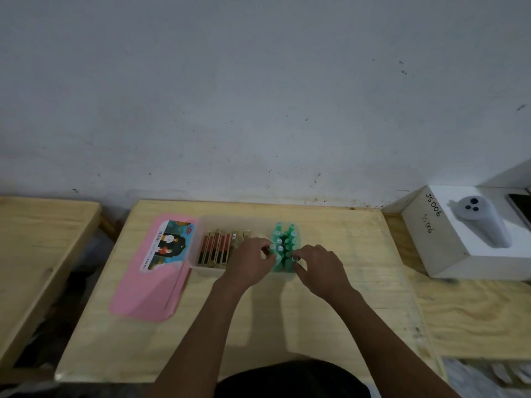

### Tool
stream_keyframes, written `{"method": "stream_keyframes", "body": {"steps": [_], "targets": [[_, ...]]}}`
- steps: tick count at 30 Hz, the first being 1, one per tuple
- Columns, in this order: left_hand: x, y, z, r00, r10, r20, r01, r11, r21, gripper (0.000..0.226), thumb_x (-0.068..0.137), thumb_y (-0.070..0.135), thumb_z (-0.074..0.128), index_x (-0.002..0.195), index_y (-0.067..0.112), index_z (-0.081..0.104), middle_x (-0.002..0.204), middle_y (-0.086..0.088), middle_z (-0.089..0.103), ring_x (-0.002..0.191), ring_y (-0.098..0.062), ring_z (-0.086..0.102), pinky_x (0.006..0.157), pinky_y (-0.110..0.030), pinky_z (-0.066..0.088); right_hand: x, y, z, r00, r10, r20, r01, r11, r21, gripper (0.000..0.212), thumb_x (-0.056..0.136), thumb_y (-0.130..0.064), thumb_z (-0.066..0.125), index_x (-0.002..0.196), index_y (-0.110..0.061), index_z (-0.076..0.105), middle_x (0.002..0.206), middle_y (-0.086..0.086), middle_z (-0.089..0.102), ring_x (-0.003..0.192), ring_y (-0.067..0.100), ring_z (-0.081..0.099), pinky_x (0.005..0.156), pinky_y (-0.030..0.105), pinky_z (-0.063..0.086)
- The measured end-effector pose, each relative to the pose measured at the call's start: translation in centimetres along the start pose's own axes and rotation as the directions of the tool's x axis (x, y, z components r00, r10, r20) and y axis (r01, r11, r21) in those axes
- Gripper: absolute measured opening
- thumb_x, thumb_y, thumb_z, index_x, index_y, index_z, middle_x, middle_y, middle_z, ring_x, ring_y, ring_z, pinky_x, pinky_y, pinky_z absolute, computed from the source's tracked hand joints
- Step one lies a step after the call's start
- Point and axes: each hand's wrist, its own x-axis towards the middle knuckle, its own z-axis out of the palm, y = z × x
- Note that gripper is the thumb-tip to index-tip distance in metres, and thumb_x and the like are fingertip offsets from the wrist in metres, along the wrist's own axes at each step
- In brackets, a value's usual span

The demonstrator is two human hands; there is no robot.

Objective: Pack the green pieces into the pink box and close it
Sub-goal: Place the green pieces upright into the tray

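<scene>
Several green pieces (284,242), small tubes with white caps, stand packed in the right part of a clear plastic tray (201,225). My left hand (250,262) touches the green pieces from the left, fingers pinched around one at the near-left of the cluster. My right hand (319,268) pinches a green piece at the cluster's near-right corner. The pink box (149,282) lies flat on the table to the left of the tray, with a picture label on top; it looks shut.
Red and gold sticks (218,248) fill the tray's left part. A white box (448,242) with a grey controller on it stands at the right. The wooden table (230,326) has a second table (34,239) to its left across a gap. A wall rises behind.
</scene>
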Motion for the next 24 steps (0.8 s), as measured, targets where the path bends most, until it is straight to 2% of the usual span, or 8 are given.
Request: {"method": "stream_keyframes", "body": {"steps": [3,6,11,15,19,22,24], "targets": [[-0.2,-0.3,0.5,0.999,-0.030,0.020,0.030,0.999,0.021,0.018,0.083,0.026,0.063,0.094,0.017,0.073,0.094,0.002,0.073,0.062,-0.014,0.054,0.067,-0.031,0.052,0.3,-0.4,0.2,0.998,0.042,0.043,-0.039,0.996,-0.084,0.029,0.093,-0.032,0.052,0.119,-0.029,0.064,0.118,-0.005,0.066,0.109,0.021,0.055,0.089,0.036,0.040],[-0.3,-0.4,1.1,0.997,-0.067,0.047,0.067,0.998,0.007,0.015,0.081,0.027,0.064,0.088,0.020,0.075,0.089,0.003,0.074,0.072,-0.016,0.064,0.071,-0.038,0.056,0.7,-0.7,0.3,0.994,0.093,0.062,-0.083,0.985,-0.153,0.027,0.091,-0.030,0.052,0.112,-0.027,0.068,0.111,-0.004,0.068,0.105,0.021,0.058,0.088,0.036,0.040],[-0.2,-0.7,2.1,0.988,-0.117,0.098,0.121,0.992,-0.037,0.020,0.077,0.021,0.066,0.094,0.022,0.076,0.095,0.003,0.076,0.085,-0.014,0.068,0.079,-0.037,0.057,2.1,-1.5,0.0,0.984,0.149,0.102,-0.119,0.959,-0.257,0.024,0.087,-0.025,0.056,0.107,-0.027,0.070,0.101,-0.005,0.071,0.095,0.020,0.063,0.076,0.032,0.038],[0.2,-1.4,2.9,0.971,-0.172,0.168,0.186,0.980,-0.068,0.020,0.075,0.023,0.064,0.089,0.021,0.077,0.086,-0.001,0.076,0.078,-0.017,0.069,0.075,-0.044,0.058,2.7,-2.0,-0.2,0.973,0.200,0.116,-0.155,0.937,-0.314,0.020,0.085,-0.019,0.060,0.101,-0.025,0.070,0.091,-0.004,0.071,0.083,0.019,0.067,0.065,0.027,0.037],[0.6,-1.6,3.2,0.951,-0.204,0.230,0.221,0.974,-0.051,0.020,0.081,0.029,0.062,0.093,0.021,0.076,0.080,0.000,0.073,0.073,-0.019,0.066,0.074,-0.038,0.057,2.9,-2.0,0.1,0.973,0.195,0.120,-0.146,0.932,-0.333,0.019,0.086,-0.017,0.059,0.100,-0.024,0.070,0.092,-0.002,0.072,0.084,0.020,0.069,0.063,0.026,0.036],[0.9,-1.7,3.1,0.935,-0.216,0.282,0.237,0.971,-0.039,0.027,0.084,0.034,0.060,0.104,0.024,0.074,0.091,0.000,0.075,0.082,-0.019,0.068,0.078,-0.036,0.056,2.9,-1.8,0.1,0.974,0.183,0.130,-0.132,0.936,-0.326,0.021,0.087,-0.016,0.057,0.100,-0.024,0.071,0.093,-0.002,0.072,0.084,0.021,0.069,0.063,0.027,0.037],[1.2,-1.8,3.0,0.929,-0.214,0.303,0.234,0.972,-0.032,0.026,0.084,0.033,0.060,0.105,0.024,0.074,0.094,-0.001,0.076,0.083,-0.017,0.068,0.079,-0.036,0.056,2.8,-1.7,0.1,0.975,0.174,0.135,-0.124,0.942,-0.313,0.022,0.087,-0.017,0.057,0.101,-0.024,0.072,0.092,-0.002,0.072,0.083,0.022,0.068,0.063,0.027,0.039]]}}
